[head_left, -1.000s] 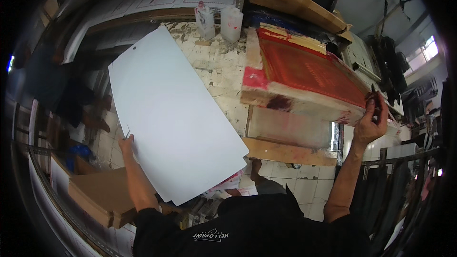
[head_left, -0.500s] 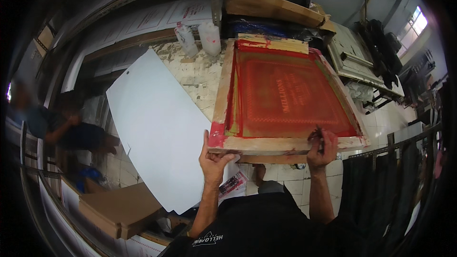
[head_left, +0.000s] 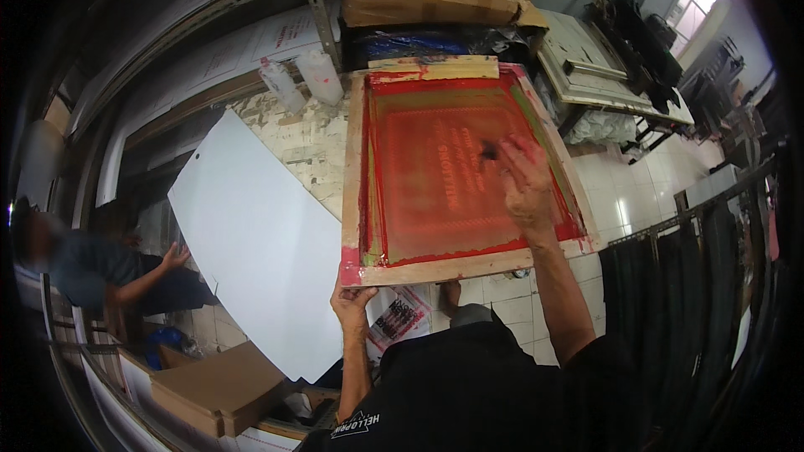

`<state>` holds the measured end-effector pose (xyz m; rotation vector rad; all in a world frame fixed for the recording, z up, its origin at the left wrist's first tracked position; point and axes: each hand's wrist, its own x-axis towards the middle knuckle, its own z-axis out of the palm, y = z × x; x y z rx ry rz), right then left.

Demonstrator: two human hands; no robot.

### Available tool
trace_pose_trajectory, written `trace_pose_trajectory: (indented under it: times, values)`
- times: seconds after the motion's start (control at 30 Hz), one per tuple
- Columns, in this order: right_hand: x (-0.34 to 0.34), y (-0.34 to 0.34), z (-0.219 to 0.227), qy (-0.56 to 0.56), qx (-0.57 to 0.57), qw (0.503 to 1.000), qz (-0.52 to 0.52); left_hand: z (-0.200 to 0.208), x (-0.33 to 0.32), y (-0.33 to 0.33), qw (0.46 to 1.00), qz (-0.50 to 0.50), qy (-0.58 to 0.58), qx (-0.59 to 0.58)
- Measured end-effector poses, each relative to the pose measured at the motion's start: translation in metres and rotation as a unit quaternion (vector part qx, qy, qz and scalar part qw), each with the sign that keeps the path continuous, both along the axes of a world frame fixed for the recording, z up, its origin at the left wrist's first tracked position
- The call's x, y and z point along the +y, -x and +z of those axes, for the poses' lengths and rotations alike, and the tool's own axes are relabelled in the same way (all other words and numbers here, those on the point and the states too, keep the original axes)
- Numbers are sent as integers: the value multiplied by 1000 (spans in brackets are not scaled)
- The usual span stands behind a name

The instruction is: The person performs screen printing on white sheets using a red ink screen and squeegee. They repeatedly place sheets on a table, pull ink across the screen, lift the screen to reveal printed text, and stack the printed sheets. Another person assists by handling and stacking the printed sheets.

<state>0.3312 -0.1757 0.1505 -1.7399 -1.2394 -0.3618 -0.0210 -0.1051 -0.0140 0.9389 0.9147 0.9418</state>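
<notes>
A wooden screen-printing frame [head_left: 435,274] stretches away in front of me, its mesh [head_left: 419,192] smeared with red ink around a bordered design. At its near left corner my left hand [head_left: 353,305] grips the rail, thumb along the front and fingers partly hidden beneath. My right hand [head_left: 528,188] is over the right half of the mesh, blurred by motion. A small dark wad [head_left: 489,151], perhaps a rag, is at its fingertips. Left of the frame lies a large white sheet [head_left: 260,243].
Two whitish plastic bottles [head_left: 320,78] stand on the stained worktable [head_left: 314,130] by a metal post. Another person [head_left: 126,272] is at the left with a hand out. Cardboard [head_left: 222,381] is stacked low left. Dark panels [head_left: 670,310] hang on a rack at right.
My right hand has left the near rail and reached inward over the mesh with the dark wad. My left hand stays at the corner. The other person has raised a hand.
</notes>
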Motion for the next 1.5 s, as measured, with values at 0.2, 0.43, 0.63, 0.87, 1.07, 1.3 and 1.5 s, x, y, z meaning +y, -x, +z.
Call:
trace_pose_trajectory:
  times: [0.2,0.43,0.63,0.87,1.07,1.3,1.5]
  values:
    - [-48,-7,-41,24,10,999,-44,9,-1,-6,998,11,-53,37]
    - [-163,-16,-61,-32,-8,976,-217,8,-1,-1,995,22,-90,44]
    - [-292,-14,-116,-125,80,909,-389,11,7,-6,991,-12,-130,12]
    - [-328,22,-291,179,358,828,-393,24,11,-6,989,-24,-138,36]
    - [-224,43,-424,451,338,819,-107,41,14,11,983,-57,-154,79]
    - [-160,5,-560,486,290,821,-77,43,39,25,984,-104,-141,20]
    - [-186,-25,-431,493,213,843,12,41,4,32,983,-57,-173,15]
